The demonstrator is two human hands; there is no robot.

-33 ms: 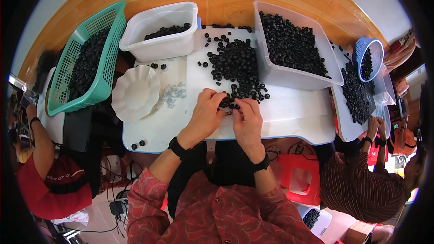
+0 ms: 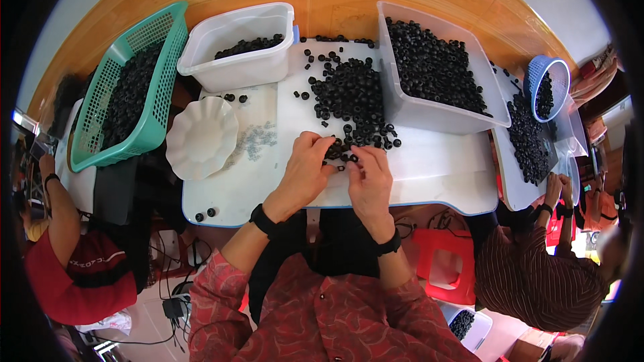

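My left hand (image 2: 305,173) is curled at the front of a loose pile of small black ring-shaped parts (image 2: 349,94). Several of these lie between its thumb and forefinger, and a small black ring (image 2: 341,167) shows at the thumb tip. Facing it, my right hand (image 2: 372,179) has thumb and forefinger bent together around a small black ring-shaped part (image 2: 353,158). The fingers partly hide these pieces. Both hands are just above the white tabletop (image 2: 429,184), near its front edge.
A clear bin (image 2: 449,117) full of black parts stands right of the pile. At left are a white tub (image 2: 241,70), a green basket (image 2: 161,87) and a scalloped white plate (image 2: 201,137). People sit on both sides; a red stool (image 2: 443,261) stands below right.
My right hand has shifted slightly right, widening the gap between it and my left hand. The left hand stays nearly still. The pile and containers look the same.
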